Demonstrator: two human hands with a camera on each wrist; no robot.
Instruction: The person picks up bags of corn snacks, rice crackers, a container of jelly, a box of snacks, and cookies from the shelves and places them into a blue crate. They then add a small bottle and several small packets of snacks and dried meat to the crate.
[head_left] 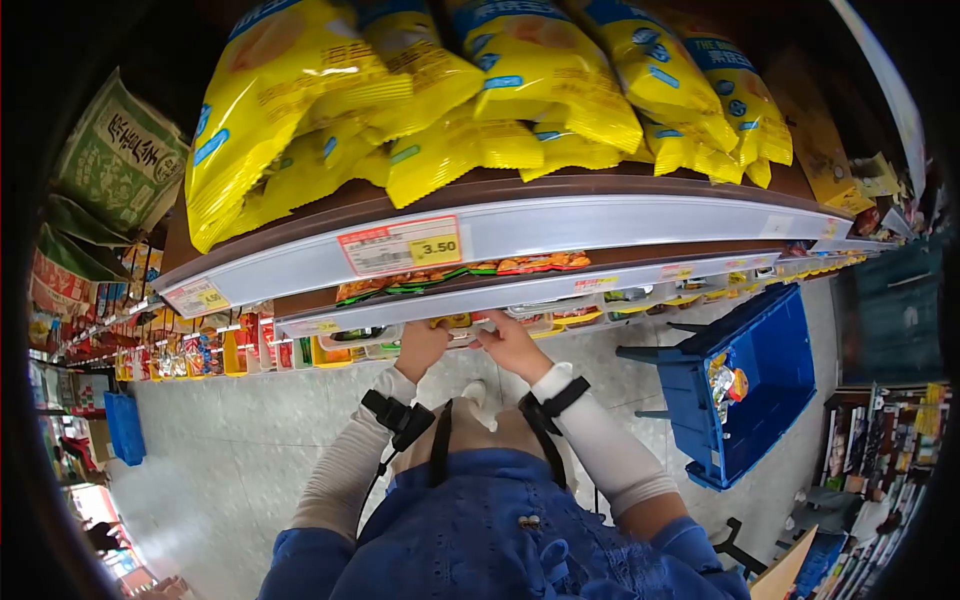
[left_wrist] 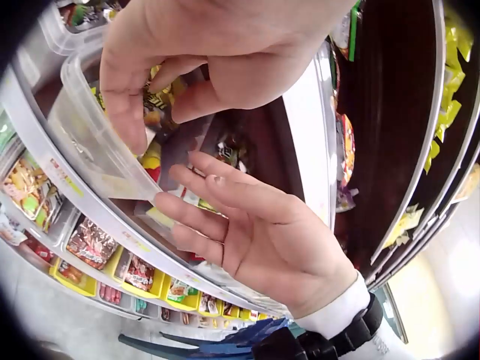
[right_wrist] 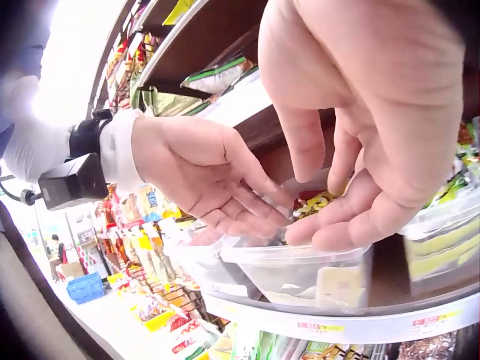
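Both hands are over a clear plastic bin (right_wrist: pixel 292 270) on a lower shelf. My left hand (left_wrist: pixel 225 52) reaches in from above with fingers bent loosely downward, over small yellow-and-black packets (left_wrist: pixel 161 109). Nothing shows in its grasp. Facing it, my right hand (left_wrist: pixel 274 236) has the palm turned up and relaxed fingers, its fingertips near the bin's wall. The right wrist view shows the left hand (right_wrist: pixel 206 169) with its palm exposed, and the right hand (right_wrist: pixel 375 112) over the bin with loosely bent fingers. In the head view, the shelf edge partly hides the bin.
Yellow snack bags (head_left: pixel 550 80) fill the upper shelf, whose price rail (head_left: pixel 600 225) juts out above the hands. A blue crate (head_left: pixel 690 410) with some packages stands on the right. More bins of packets (left_wrist: pixel 139 270) line the shelf below.
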